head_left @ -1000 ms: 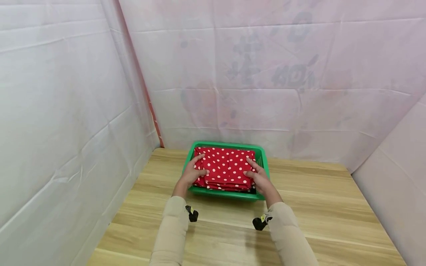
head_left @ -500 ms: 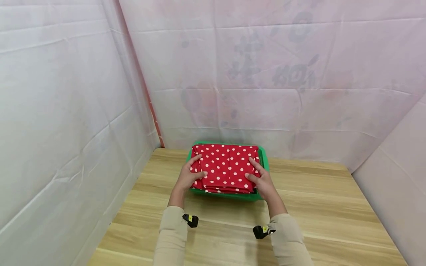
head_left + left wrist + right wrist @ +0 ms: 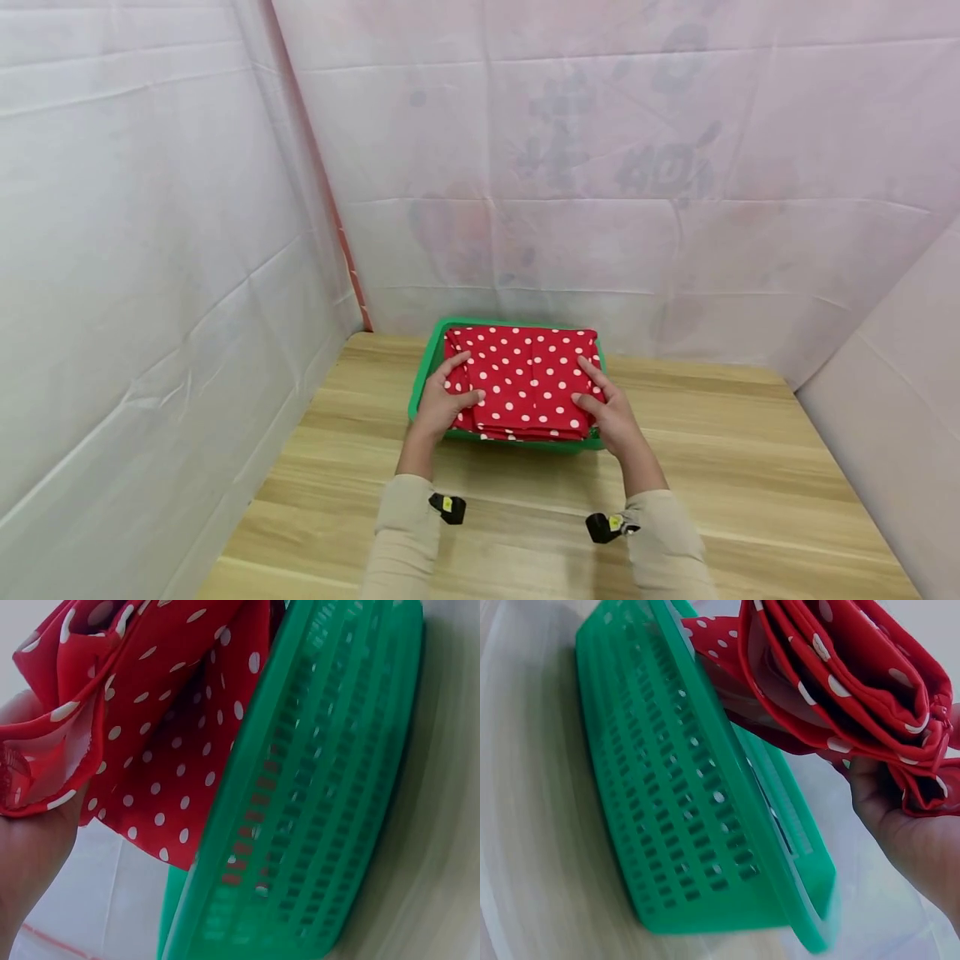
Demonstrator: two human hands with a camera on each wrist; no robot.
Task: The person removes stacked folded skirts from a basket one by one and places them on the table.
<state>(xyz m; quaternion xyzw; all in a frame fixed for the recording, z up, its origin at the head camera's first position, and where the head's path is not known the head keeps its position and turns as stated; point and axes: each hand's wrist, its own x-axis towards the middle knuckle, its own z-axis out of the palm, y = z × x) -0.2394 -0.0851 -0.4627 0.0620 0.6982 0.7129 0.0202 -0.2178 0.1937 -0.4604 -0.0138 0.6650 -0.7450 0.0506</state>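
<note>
A folded red cloth with white polka dots [image 3: 532, 375] is held by both hands over a green plastic basket [image 3: 425, 383]. My left hand [image 3: 444, 406] grips its left edge, thumb on top and the other fingers partly hidden. At the right edge my right hand [image 3: 613, 417] holds it the same way. In the right wrist view the stacked folds of the cloth [image 3: 840, 675] sit above the basket's rim, over my fingers. A loose flap hangs down into the basket in the left wrist view [image 3: 180, 780]. The cloth hides most of the basket's inside.
The basket stands on a wood-grain table [image 3: 712, 467], near its back edge. White fabric walls [image 3: 600, 208] rise behind and on both sides. Small black wrist cameras [image 3: 448, 507] sit at both sleeve cuffs.
Both hands have lifted the folded cloth from inside the basket to above its rim. Cloth and hands then shifted right, uncovering the basket's left side. The basket stays in place.
</note>
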